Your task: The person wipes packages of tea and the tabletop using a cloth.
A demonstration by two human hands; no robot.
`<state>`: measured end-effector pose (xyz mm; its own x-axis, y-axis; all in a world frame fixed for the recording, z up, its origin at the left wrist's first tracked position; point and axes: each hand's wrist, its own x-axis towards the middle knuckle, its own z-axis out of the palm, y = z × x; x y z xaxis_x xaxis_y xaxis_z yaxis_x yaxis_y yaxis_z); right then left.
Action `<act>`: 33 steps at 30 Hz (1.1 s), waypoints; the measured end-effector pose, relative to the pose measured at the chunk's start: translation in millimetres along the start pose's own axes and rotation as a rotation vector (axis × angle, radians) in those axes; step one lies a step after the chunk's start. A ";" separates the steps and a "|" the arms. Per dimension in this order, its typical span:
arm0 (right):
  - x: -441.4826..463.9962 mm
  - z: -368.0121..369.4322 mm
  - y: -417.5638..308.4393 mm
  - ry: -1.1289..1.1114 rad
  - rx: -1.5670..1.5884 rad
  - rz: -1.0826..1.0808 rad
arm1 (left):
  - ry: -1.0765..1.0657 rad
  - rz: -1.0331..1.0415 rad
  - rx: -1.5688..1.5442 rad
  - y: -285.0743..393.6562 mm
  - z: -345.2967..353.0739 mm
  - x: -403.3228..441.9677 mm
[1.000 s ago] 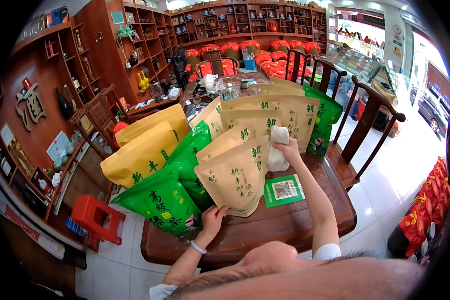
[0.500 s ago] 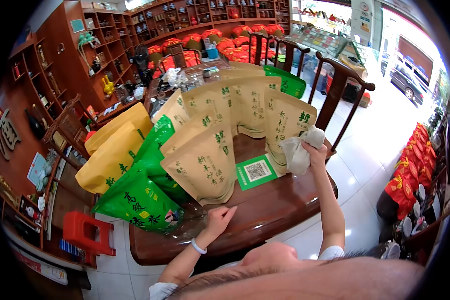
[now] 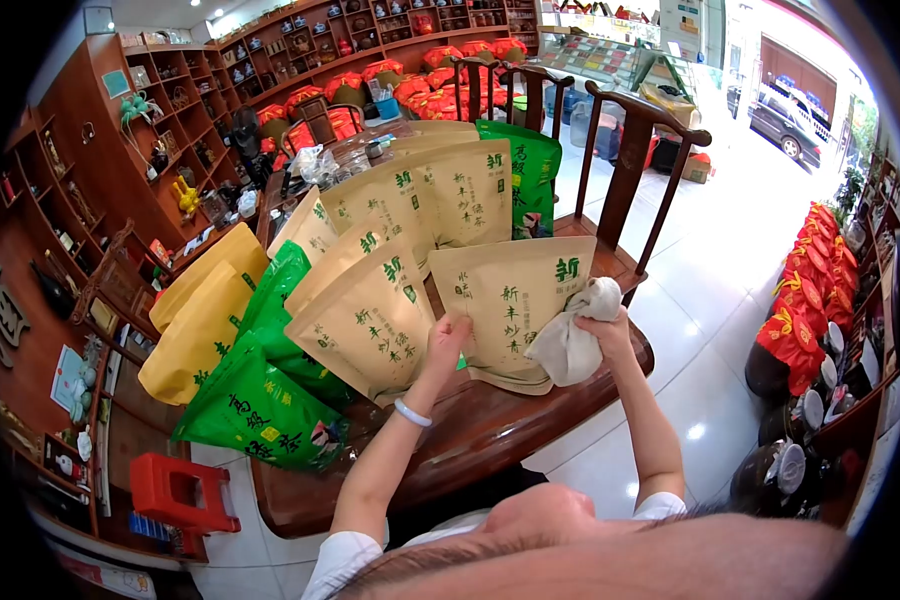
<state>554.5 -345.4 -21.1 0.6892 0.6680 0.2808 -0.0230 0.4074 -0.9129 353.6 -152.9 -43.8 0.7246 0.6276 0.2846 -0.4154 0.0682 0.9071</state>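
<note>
A tan tea bag (image 3: 508,305) stands upright on the dark wooden table, printed side toward me. My left hand (image 3: 448,340), with a pale bangle on its wrist, is closed on the bag's lower left edge. My right hand (image 3: 610,332) grips a crumpled whitish cloth (image 3: 576,335) that lies against the bag's right side. Another tan tea bag (image 3: 366,325) stands just left of my left hand. A green tea bag (image 3: 260,405) leans at the table's left end. Behind are more tan bags (image 3: 382,205) and another green bag (image 3: 532,175).
Yellow bags (image 3: 205,320) stand on the far left. A red stool (image 3: 180,490) is on the floor below them. Wooden chairs (image 3: 635,150) line the table's far right side. Red-covered jars (image 3: 805,300) stand along the right wall.
My left hand has risen from the table edge to the front tan bag's left edge. That bag has come nearer, covering most of the green QR card. The cloth has moved down with my right hand.
</note>
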 end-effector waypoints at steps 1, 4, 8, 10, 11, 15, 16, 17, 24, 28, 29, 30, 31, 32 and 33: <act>0.4 5.3 3.1 0.008 0.044 -0.018 | 0.042 -0.001 0.083 0.5 -1.2 -2.6; 0.4 19.8 1.0 0.019 -0.019 -0.083 | 0.099 0.022 0.068 3.9 0.3 -7.1; 8.4 34.3 0.5 0.244 -0.273 -0.170 | 0.218 0.023 0.000 20.1 22.7 -16.4; 12.3 52.4 -18.7 0.527 0.167 -0.266 | 0.199 0.033 0.035 4.6 9.0 -15.4; 8.3 59.7 -26.4 0.546 0.074 -0.279 | 0.179 0.043 0.070 -6.3 2.5 -16.9; -8.1 124.0 -32.1 0.151 -0.485 -0.885 | 0.268 0.061 0.046 18.0 33.4 -20.4; -12.2 142.8 -34.6 0.001 -0.635 -0.994 | 0.443 0.040 -0.205 26.8 48.3 -19.6; -17.2 157.0 -34.2 -0.152 -0.782 -1.089 | 0.521 0.012 -0.324 28.8 54.3 -21.6; 55.2 121.5 -62.1 0.310 -0.933 -0.973 | 0.149 0.122 -0.130 18.6 15.2 -26.3; 65.3 83.8 -52.3 0.440 -0.831 -0.888 | 0.252 0.128 -0.121 24.0 32.6 -21.2; 59.5 83.1 -46.4 0.435 -0.836 -0.877 | 0.243 0.137 -0.112 17.3 26.9 -20.0; 49.2 82.7 -36.1 0.349 -0.715 -0.838 | 0.241 0.134 -0.105 14.0 21.7 -22.1; 37.6 83.0 -23.7 0.266 -0.591 -0.799 | 0.238 0.130 -0.098 11.8 17.2 -24.3; 22.5 80.4 -4.0 0.183 -0.661 -0.823 | 0.198 0.110 -0.098 10.2 12.4 -25.3; 3.7 75.6 20.3 0.097 -0.729 -0.850 | 0.158 0.094 -0.100 10.2 9.6 -26.4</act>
<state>501.8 -287.6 -16.2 0.3337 0.2822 0.8994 0.8886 0.2243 -0.4001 335.5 -176.2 -39.1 0.5878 0.7483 0.3075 -0.5355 0.0749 0.8412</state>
